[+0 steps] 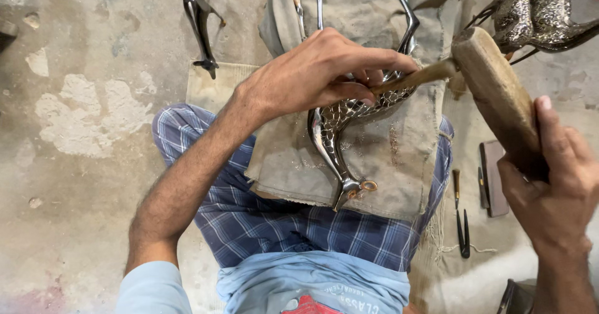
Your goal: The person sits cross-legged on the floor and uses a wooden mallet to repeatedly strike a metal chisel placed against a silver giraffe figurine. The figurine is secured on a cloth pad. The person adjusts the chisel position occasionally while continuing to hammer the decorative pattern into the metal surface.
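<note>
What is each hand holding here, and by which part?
The left hand pinches a thin wooden-handled chisel along its shaft, pressing it on the shiny metal bird figure. The right hand grips a thick wooden mallet at its lower end.

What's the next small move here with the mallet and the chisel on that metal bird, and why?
Probably a light tap of the wooden mallet on the chisel's wooden end. The right hand holds the mallet raised right by that end, while the left hand steadies the chisel on the scaled body of the metal bird, which lies on a cloth over the lap.
</note>
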